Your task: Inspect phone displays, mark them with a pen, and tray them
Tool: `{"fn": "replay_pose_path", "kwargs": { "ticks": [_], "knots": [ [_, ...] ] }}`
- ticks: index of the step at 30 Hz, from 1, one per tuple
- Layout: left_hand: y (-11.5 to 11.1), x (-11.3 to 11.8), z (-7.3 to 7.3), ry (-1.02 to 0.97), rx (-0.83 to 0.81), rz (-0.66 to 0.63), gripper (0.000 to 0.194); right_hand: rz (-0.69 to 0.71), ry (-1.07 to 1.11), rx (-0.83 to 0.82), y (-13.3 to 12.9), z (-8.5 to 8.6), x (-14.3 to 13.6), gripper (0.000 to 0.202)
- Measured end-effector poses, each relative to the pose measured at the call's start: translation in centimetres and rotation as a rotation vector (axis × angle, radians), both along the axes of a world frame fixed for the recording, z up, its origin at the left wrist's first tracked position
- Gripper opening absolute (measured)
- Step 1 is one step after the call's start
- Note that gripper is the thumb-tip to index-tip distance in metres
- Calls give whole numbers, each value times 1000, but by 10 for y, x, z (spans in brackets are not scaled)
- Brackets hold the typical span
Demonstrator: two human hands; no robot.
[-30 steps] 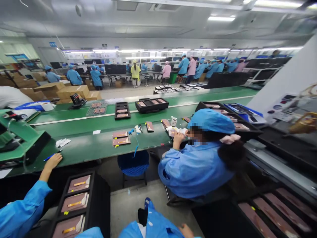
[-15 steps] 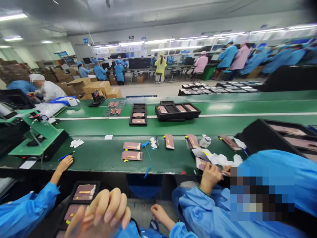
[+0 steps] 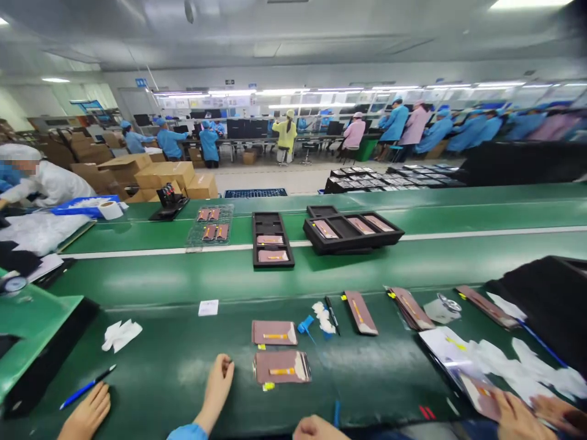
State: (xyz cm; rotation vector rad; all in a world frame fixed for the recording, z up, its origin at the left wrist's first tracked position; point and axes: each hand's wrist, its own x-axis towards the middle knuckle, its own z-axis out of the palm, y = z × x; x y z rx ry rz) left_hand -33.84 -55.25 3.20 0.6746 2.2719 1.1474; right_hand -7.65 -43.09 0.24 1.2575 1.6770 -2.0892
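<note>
My left hand point(image 3: 219, 382) rests on the green bench with its fingers curled in, and I see nothing in them. Just right of it lie two flat pink-brown panels, the nearer one point(image 3: 282, 366) and the farther one point(image 3: 274, 333), each with an orange strip and a yellow tab. At the bottom edge my right hand point(image 3: 317, 429) shows only in part, fingers folded, with no object visible in it. Beside it a blue cord with a clip point(image 3: 305, 324) runs down the bench. Another person's hand point(image 3: 89, 410) lies at the left by a blue pen point(image 3: 87, 387).
A co-worker's hands point(image 3: 518, 415) hold a panel at the right, near torn white paper point(image 3: 495, 360). Farther back stand black trays point(image 3: 353, 241) with panels. A black marker point(image 3: 332, 315), white scraps point(image 3: 121, 336) and a green machine point(image 3: 41, 342) are on the bench.
My left hand has dropped from close to the camera onto the bench. The view has shifted and the bench appears closer. The panels near my hands look unmoved on the bench.
</note>
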Motion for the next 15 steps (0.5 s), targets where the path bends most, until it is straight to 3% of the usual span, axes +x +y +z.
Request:
{"fn": "replay_pose_path", "kwargs": {
  "ticks": [3,6,10,15],
  "knots": [
    [29,-33,-23,168,-67,-98,25,7,52,-16,42,19,-58,21],
    [52,-48,-42,320,-138,-122,29,-99,86,50,101,24,-111,28],
    [69,-50,-63,453,-205,-94,33,-225,13,257,193,13,-164,33],
    [74,-47,-79,672,-316,-130,32,-311,-182,602,294,-9,-201,37]
  ]
}}
